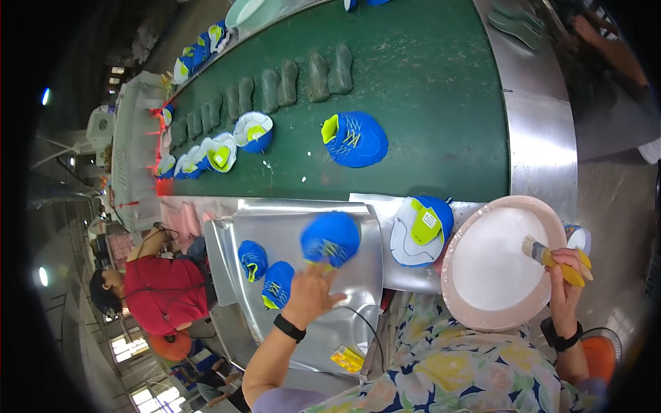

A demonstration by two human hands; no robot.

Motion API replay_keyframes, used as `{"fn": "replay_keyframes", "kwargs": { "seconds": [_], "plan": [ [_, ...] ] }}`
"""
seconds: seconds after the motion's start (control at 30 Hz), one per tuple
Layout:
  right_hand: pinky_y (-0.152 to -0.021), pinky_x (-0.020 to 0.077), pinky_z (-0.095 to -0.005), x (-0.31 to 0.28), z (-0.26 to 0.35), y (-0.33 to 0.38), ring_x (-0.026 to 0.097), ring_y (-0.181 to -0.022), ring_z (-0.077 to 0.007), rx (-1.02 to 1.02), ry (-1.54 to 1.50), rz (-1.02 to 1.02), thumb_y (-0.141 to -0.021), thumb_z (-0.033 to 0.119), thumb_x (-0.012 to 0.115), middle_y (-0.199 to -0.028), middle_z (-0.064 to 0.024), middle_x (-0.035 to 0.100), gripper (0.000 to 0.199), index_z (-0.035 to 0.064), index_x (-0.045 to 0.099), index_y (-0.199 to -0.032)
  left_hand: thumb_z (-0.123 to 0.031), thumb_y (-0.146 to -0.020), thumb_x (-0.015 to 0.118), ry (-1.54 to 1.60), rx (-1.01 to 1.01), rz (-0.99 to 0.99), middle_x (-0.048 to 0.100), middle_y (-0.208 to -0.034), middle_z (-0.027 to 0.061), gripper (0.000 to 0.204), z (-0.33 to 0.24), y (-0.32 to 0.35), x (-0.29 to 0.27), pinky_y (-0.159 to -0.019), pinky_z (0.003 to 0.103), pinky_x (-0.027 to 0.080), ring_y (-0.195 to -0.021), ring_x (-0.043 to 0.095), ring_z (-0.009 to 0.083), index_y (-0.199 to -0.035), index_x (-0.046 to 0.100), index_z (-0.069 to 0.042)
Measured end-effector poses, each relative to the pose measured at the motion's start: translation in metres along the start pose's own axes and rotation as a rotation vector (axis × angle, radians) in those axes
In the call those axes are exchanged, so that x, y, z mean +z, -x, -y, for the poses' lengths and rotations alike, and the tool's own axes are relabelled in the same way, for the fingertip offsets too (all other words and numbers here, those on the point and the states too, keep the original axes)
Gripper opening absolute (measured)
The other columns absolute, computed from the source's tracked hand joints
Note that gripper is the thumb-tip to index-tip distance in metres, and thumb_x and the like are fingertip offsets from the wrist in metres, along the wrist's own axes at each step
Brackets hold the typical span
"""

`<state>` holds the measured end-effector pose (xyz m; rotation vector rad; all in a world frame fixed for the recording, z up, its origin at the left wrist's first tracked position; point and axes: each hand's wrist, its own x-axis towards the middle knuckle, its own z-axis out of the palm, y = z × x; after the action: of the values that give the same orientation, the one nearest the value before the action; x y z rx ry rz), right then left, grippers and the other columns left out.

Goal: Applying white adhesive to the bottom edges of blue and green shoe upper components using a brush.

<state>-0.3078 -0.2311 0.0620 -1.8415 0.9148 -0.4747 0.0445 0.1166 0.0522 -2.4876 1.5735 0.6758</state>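
Note:
My left hand (pixel 313 294) is at the heel end of a blue shoe upper (pixel 332 237), fingertips against its collar and thumb held apart. The upper is smeared by motion over a shiny metal tray (pixel 351 313). Two more blue uppers, one (pixel 253 259) and another (pixel 278 283), lie on that tray. In my right hand (pixel 566 279) is a paintbrush (pixel 537 250) with a yellow handle, its bristles above the white liquid in a pink basin (pixel 451 279). Left of the basin, a blue upper (pixel 413 237) shows its white and lime inside.
A green conveyor belt (pixel 434 89) carries a blue upper (pixel 357 140), a row of dark soles (pixel 279 86) and several upturned uppers (pixel 253 131). A yellow box (pixel 347 358) and a cable lie on the tray. A person in red (pixel 165 292) is at the left.

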Motion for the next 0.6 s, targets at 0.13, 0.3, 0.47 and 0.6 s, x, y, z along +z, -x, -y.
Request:
{"fn": "replay_keyframes", "kwargs": {
  "seconds": [0.13, 0.3, 0.47, 0.6],
  "plan": [
    [-0.079, 0.0473, -0.0281, -0.017, -0.019, 0.023, 0.058, -0.088, -0.0172, 0.206, -0.093, 0.048, -0.089, 0.0, 0.059, -0.102, -0.0092, 0.057, 0.011, 0.0009, 0.057, -0.1, -0.015, -0.088, 0.06, 0.029, -0.287, -0.093, 0.065, -0.096, 0.0198, 0.013, 0.027, -0.098, -0.015, -0.077, 0.045, 0.051, -0.091, 0.062, 0.0378, -0.093, 0.066, -0.005],
    [-0.074, 0.0479, -0.027, -0.006, -0.028, 0.041, 0.061, -0.081, -0.0161, 0.275, 0.018, 0.052, -0.08, 0.0, 0.071, -0.086, -0.0066, 0.061, 0.016, 0.0005, 0.059, -0.092, 0.006, -0.078, 0.052, -0.245, 0.198, -0.561, 0.057, -0.126, 0.0179, 0.05, 0.113, -0.266, 0.003, -0.084, 0.044, 0.051, -0.105, 0.061, 0.0343, -0.125, 0.057, -0.011],
    [-0.074, 0.0491, -0.028, 0.015, -0.022, 0.037, 0.063, -0.082, -0.0176, 0.233, 0.009, 0.025, -0.081, 0.006, 0.077, -0.09, -0.0078, 0.064, 0.021, 0.0017, 0.061, -0.095, 0.005, -0.082, 0.06, 0.284, -0.106, -0.246, 0.068, -0.091, 0.0194, 0.04, 0.125, -0.302, 0.015, -0.073, 0.038, 0.057, -0.08, 0.07, 0.0313, -0.12, 0.055, -0.007],
    [-0.074, 0.05, -0.0307, 0.051, -0.025, 0.025, 0.064, -0.082, -0.0249, 0.084, -0.028, 0.159, -0.081, 0.01, 0.077, -0.092, -0.0116, 0.063, 0.023, 0.0017, 0.061, -0.096, 0.007, -0.082, 0.058, 0.691, -0.428, -0.021, 0.065, -0.075, 0.0164, 0.032, 0.056, -0.27, 0.026, -0.062, 0.038, 0.056, -0.068, 0.069, 0.0333, -0.112, 0.054, -0.004]
  ]
}}
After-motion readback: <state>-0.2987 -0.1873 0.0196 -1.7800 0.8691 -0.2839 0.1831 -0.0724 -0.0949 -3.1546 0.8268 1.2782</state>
